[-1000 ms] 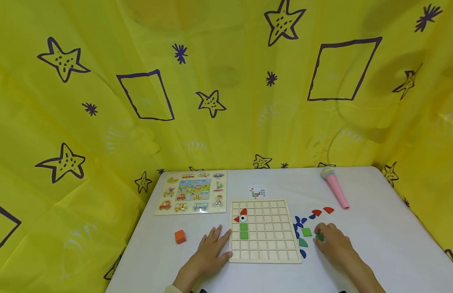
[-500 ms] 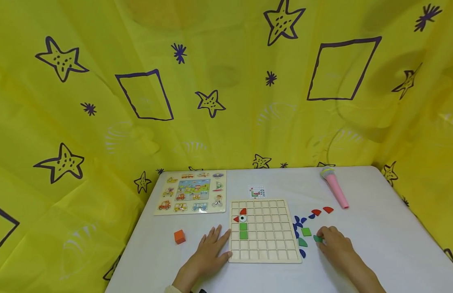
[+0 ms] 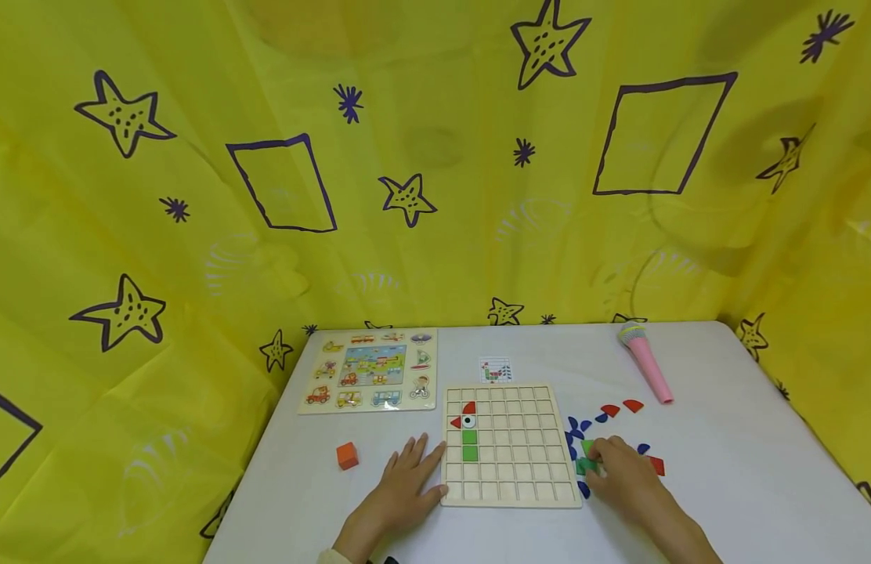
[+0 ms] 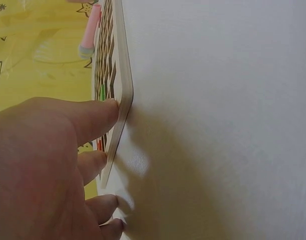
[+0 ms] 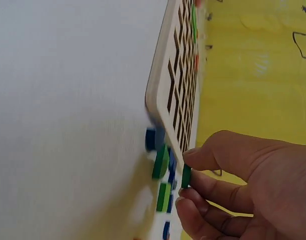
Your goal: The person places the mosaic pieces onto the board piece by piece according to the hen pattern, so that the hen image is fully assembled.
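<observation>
My left hand point(image 3: 405, 487) lies with spread fingers at the left edge of a wooden grid board point(image 3: 513, 472); in the left wrist view, the thumb touches the board's edge. Set into the grid are two light green squares point(image 3: 470, 446), a white eye piece point(image 3: 468, 421) and two red pieces point(image 3: 469, 408). Just right of the board, my right hand point(image 3: 626, 476) pinches a dark green piece point(image 5: 186, 176) between thumb and fingers. Below it lie another dark green piece point(image 5: 160, 162), a light green square point(image 5: 163, 196) and several blue half-round pieces point(image 3: 583, 489).
Red quarter-round pieces point(image 3: 633, 406) and a larger red piece point(image 3: 657, 466) lie at the right. Behind are a pink microphone point(image 3: 649, 368), a small pattern card point(image 3: 495, 370) and a vehicle picture puzzle point(image 3: 323, 401). An orange cube point(image 3: 347, 456) sits left of my left hand.
My right hand has moved left towards the board with the dark green piece, uncovering a red and a blue piece behind it. The left hand has stayed in place.
</observation>
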### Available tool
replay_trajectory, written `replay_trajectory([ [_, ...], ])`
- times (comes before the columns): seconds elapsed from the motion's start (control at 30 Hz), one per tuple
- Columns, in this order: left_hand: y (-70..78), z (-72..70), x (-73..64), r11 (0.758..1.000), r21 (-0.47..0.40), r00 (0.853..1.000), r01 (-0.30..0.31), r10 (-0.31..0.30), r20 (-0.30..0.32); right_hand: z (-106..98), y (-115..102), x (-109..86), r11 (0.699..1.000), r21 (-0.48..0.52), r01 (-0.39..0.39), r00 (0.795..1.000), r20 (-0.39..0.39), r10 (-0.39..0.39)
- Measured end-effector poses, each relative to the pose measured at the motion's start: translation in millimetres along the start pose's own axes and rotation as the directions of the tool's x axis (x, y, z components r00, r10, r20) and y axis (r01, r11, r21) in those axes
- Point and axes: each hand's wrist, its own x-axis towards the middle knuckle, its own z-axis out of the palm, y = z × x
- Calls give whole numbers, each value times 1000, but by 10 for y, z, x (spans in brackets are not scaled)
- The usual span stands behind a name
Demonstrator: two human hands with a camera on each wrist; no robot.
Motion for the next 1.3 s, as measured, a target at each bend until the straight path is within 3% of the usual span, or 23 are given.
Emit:
replay_trajectory([
  [0.23, -12, 12, 1, 1000, -1, 1000, 2, -2, 1, 204, -383, 33, 989, 121, 79, 997, -7, -79],
  [0.4, -8, 10, -4, 1000, -5, 1000, 7, -7, 4, 390, -674, 93, 974, 108, 197, 980, -17, -196],
  [0.7, 21, -24, -22, 1000, -12, 1000, 0, 0, 0, 632, -1074, 178, 890, 6, 455, 890, -29, -455],
  [0.97, 28, -23, -23, 1000, -3, 1000, 2, -2, 5, 797, -1192, 216, 806, -153, 572, 800, -114, -589],
  [1.03, 27, -17, -19, 1000, -3, 1000, -1, 1, 5, 803, -1197, 212, 795, -186, 578, 786, -134, -603],
  [1.3, 19, -14, -19, 1000, 1, 1000, -13, 13, -1, 801, -1215, 215, 799, -188, 571, 791, -136, -597],
])
